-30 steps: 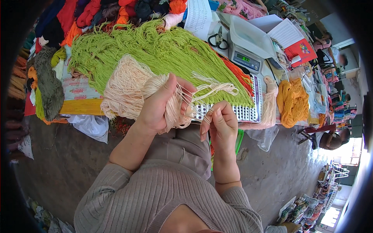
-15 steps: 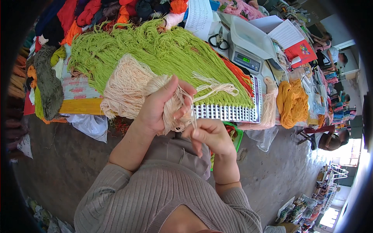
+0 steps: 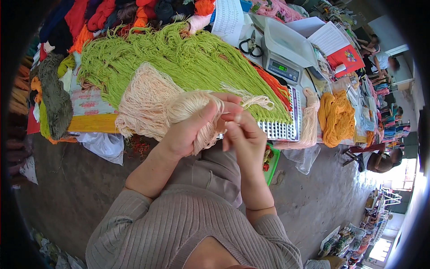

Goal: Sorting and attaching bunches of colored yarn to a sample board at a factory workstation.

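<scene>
A loose bundle of cream yarn [image 3: 199, 107] is held in my left hand [image 3: 190, 130], whose thumb and fingers close round its right side. My right hand [image 3: 246, 136] is up against the left fingertips in a pinch; a bit of pale strand shows between the fingers, partly hidden. Behind the held bundle, a larger pile of pale peach yarn [image 3: 145, 101] lies at the table's front edge. Lime green yarn [image 3: 179, 54] spreads wide beneath it. On the green yarn, right of my hands, rests a short cluster of cream strands [image 3: 253, 99].
A digital scale [image 3: 286, 67] with a clear tray stands at the back right, scissors [image 3: 251, 48] beside it. A pale pink skein [image 3: 310, 114] and an orange skein [image 3: 338, 119] lie to the right. A green basket [image 3: 273, 166] sits below the table edge. Several people are in the background.
My right hand has moved up from below the bundle to the left fingertips. The left fingers now reach further right, and the strands stretched down between the hands no longer show.
</scene>
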`<state>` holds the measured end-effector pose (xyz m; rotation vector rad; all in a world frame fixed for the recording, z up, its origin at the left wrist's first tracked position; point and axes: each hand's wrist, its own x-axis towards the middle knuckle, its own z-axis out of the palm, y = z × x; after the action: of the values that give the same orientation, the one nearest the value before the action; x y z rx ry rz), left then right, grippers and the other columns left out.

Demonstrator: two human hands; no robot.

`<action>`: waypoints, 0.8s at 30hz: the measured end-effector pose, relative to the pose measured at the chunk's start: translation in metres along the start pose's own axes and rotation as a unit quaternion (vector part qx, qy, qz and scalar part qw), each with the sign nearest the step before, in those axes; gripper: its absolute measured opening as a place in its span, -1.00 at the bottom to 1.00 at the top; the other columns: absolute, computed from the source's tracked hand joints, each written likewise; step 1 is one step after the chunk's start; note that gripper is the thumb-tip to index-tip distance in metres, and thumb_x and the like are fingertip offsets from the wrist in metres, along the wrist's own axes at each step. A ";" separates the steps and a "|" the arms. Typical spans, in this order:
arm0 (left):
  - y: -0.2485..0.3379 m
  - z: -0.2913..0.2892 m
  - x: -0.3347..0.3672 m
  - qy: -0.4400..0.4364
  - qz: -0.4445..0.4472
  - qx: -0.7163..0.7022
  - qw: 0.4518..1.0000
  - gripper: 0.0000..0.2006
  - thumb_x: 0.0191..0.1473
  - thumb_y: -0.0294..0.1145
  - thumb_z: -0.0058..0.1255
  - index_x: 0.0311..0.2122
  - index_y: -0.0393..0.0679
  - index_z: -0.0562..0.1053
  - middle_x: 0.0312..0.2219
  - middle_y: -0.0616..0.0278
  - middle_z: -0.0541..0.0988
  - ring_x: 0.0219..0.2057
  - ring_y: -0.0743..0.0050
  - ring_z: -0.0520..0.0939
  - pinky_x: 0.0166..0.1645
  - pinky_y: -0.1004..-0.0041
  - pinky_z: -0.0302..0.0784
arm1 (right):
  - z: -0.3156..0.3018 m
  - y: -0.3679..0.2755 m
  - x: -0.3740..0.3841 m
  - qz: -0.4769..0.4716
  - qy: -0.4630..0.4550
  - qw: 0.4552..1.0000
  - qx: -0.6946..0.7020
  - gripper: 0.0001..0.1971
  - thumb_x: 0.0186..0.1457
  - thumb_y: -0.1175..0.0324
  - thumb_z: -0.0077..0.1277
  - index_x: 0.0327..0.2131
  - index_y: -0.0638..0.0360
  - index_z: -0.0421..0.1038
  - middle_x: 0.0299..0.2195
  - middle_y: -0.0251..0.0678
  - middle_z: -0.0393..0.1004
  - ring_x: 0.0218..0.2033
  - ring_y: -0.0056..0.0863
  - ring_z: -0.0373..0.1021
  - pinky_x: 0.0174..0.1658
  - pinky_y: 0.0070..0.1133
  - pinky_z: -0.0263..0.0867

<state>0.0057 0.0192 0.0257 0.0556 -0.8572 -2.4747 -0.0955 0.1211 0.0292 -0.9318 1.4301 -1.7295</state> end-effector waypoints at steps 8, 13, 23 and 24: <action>-0.001 -0.002 0.000 0.005 -0.025 0.022 0.999 -0.59 0.19 -0.15 -0.29 -0.03 -0.30 0.26 -0.30 0.13 0.47 -0.42 0.49 0.54 -0.48 0.55 0.49 | 0.004 0.003 0.001 -0.022 -0.030 0.999 0.003 -0.94 0.07 0.52 -0.05 -0.43 0.31 0.31 -0.42 -0.37 0.29 -0.59 -0.73 0.26 -0.58 -0.78 0.18; 0.000 -0.009 0.000 0.026 -0.045 -0.026 0.998 -0.62 0.20 -0.16 -0.32 -0.05 -0.28 0.28 -0.33 0.10 0.47 -0.48 0.42 0.54 -0.52 0.49 0.50 | 0.005 0.002 0.000 -0.040 -0.033 0.998 0.027 -0.93 0.11 0.50 -0.09 -0.39 0.31 0.29 -0.43 -0.36 0.31 -0.60 -0.69 0.28 -0.52 -0.75 0.23; 0.007 -0.010 -0.002 0.060 -0.043 -0.022 0.997 -0.63 0.18 -0.17 -0.29 -0.11 -0.27 0.36 -0.28 0.15 0.47 -0.30 0.47 0.51 -0.23 0.48 0.48 | -0.003 -0.001 -0.006 0.016 -0.064 0.993 0.095 -0.86 0.18 0.36 -0.17 -0.37 0.25 0.24 -0.51 -0.28 0.43 -0.59 -0.60 0.37 -0.49 -0.71 0.27; 0.007 -0.009 -0.002 0.072 -0.038 -0.014 0.997 -0.63 0.18 -0.17 -0.28 -0.12 -0.27 0.37 -0.31 0.16 0.48 -0.31 0.49 0.51 -0.25 0.49 0.48 | -0.003 0.000 -0.006 0.016 -0.064 0.993 0.095 -0.86 0.18 0.36 -0.17 -0.37 0.25 0.24 -0.51 -0.28 0.43 -0.59 -0.60 0.37 -0.49 -0.71 0.27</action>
<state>0.0128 0.0103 0.0222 0.2584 -0.7716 -2.5179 -0.0955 0.1280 0.0283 -0.8949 1.1691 -1.7167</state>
